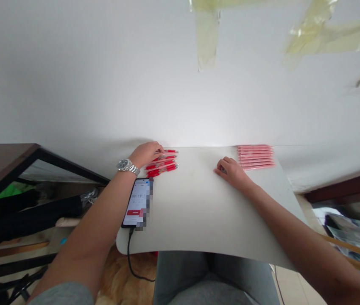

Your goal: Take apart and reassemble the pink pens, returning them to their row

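Observation:
My left hand (149, 153), with a metal watch (125, 165) on its wrist, reaches to the back left of the table. Its fingers are closed on the end of a red pen (171, 151), the rearmost of a group. Several more red pens (167, 162) lie just in front, roughly side by side. My right hand (231, 170) rests on the table with curled fingers; whether they hold something small is hidden. Right beside it lies a neat row of slim pink sticks (256, 156), looking like pens or refills, close to the wall.
A phone (137, 202) showing a running timer lies at the table's left edge, its cable (129, 254) hanging over the front. The white table (195, 212) stands against a wall (167, 84). A dark cabinet (8, 165) is at left.

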Motion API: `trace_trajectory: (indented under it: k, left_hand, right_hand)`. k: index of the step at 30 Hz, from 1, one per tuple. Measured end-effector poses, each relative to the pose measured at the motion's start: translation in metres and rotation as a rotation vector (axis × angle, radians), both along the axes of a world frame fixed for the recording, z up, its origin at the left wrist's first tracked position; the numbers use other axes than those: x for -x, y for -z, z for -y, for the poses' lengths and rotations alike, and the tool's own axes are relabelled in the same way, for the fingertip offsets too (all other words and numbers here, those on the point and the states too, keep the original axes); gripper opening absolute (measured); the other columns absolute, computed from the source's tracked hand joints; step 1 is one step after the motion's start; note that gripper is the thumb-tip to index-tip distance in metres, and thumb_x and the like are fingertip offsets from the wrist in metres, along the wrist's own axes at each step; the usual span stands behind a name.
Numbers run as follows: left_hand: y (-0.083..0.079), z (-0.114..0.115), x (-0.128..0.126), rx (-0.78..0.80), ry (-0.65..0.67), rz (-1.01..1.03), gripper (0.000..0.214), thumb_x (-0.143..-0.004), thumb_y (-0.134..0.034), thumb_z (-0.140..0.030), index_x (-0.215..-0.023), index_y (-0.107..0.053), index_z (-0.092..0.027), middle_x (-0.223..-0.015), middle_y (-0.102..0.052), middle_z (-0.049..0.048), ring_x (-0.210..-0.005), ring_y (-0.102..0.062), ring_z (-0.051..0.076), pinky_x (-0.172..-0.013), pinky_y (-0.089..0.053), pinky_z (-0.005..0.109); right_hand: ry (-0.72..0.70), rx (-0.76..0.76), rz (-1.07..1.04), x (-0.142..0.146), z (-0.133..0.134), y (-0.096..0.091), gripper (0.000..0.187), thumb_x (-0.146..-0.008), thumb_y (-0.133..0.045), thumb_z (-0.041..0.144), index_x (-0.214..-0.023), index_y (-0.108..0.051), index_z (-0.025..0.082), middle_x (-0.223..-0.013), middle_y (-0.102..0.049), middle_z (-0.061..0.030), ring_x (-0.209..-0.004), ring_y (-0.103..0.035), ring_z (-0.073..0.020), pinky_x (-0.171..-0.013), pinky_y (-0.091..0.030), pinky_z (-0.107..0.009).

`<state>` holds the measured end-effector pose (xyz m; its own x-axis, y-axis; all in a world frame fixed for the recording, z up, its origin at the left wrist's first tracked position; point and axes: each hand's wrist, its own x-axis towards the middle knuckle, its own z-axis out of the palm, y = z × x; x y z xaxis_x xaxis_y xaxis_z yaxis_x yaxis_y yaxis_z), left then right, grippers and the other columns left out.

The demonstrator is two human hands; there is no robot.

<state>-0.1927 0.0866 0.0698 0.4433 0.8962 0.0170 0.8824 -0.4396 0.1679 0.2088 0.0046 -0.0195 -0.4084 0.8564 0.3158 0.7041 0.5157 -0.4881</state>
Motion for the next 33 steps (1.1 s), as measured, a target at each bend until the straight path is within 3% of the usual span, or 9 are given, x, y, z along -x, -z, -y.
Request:
trace_trajectory:
  k: [7, 11, 13, 18, 23, 28, 33]
  left_hand:
    - [-0.018, 0.014, 0.003, -0.01, -0.033, 0.336, 0.028, -0.093, -0.063, -0.046, -0.1, -0.073, -0.021, -0.106, -0.076, 0.0064, -0.096, -0.069, 0.022, -0.091, -0.053, 0.034]
    - [-0.024, 0.04, -0.035, 0.034, -0.057, 0.628, 0.033, -0.095, -0.064, -0.05, -0.104, -0.069, -0.019, -0.107, -0.076, 0.0071, -0.096, -0.071, 0.021, -0.093, -0.056, 0.035]
    - [-0.022, 0.056, -0.064, 0.144, -0.055, 0.828, 0.036, -0.097, -0.062, -0.053, -0.108, -0.066, -0.019, -0.112, -0.076, 0.009, -0.099, -0.072, 0.021, -0.09, -0.058, 0.035]
    - [-0.002, 0.084, -0.133, 0.337, 0.002, 1.208, 0.034, -0.099, -0.062, -0.052, -0.111, -0.062, -0.02, -0.116, -0.076, 0.0115, -0.107, -0.073, 0.021, -0.09, -0.061, 0.034]
    - [0.03, 0.082, -0.178, 0.408, -0.025, 1.383, 0.034, -0.096, -0.066, -0.051, -0.108, -0.06, -0.019, -0.115, -0.076, 0.0129, -0.108, -0.074, 0.022, -0.087, -0.062, 0.035]
    - [0.056, 0.07, -0.199, 0.4, -0.105, 1.454, 0.038, -0.095, -0.065, -0.056, -0.107, -0.058, -0.02, -0.112, -0.077, 0.0123, -0.107, -0.075, 0.022, -0.087, -0.063, 0.036]
    - [0.068, 0.066, -0.201, 0.402, -0.107, 1.484, 0.039, -0.093, -0.068, -0.056, -0.107, -0.059, -0.02, -0.11, -0.077, 0.0116, -0.105, -0.076, 0.023, -0.085, -0.064, 0.036]
  right_hand:
    - [-0.017, -0.022, 0.035, 0.001, 0.0, 0.0, 0.016, -0.102, -0.058, 0.033, -0.091, -0.057, 0.022, -0.093, -0.062, -0.0076, -0.087, -0.057, -0.0242, -0.08, -0.044, -0.037]
    - [-0.016, -0.019, 0.037, 0.0, -0.001, 0.001, 0.016, -0.102, -0.058, 0.033, -0.091, -0.058, 0.022, -0.093, -0.062, -0.0076, -0.087, -0.056, -0.0244, -0.08, -0.044, -0.038]
    - [-0.015, -0.018, 0.038, 0.0, -0.001, 0.001, 0.016, -0.102, -0.058, 0.034, -0.091, -0.058, 0.023, -0.093, -0.062, -0.0076, -0.087, -0.056, -0.0245, -0.08, -0.044, -0.038]
    - [-0.012, -0.028, 0.061, 0.0, -0.001, -0.002, 0.015, -0.102, -0.058, 0.033, -0.091, -0.058, 0.023, -0.094, -0.062, -0.008, -0.086, -0.056, -0.0246, -0.079, -0.044, -0.037]
    - [-0.015, -0.024, 0.078, 0.0, 0.0, -0.005, 0.015, -0.102, -0.058, 0.033, -0.092, -0.058, 0.022, -0.094, -0.062, -0.0085, -0.086, -0.056, -0.0246, -0.08, -0.044, -0.038]
    - [-0.018, -0.018, 0.085, -0.001, -0.001, -0.003, 0.015, -0.102, -0.058, 0.033, -0.092, -0.059, 0.022, -0.094, -0.063, -0.0085, -0.086, -0.057, -0.0245, -0.08, -0.044, -0.037]
    - [-0.022, -0.024, 0.088, -0.002, -0.002, -0.001, 0.015, -0.102, -0.058, 0.032, -0.092, -0.059, 0.022, -0.093, -0.062, -0.0083, -0.086, -0.057, -0.0239, -0.079, -0.043, -0.036]
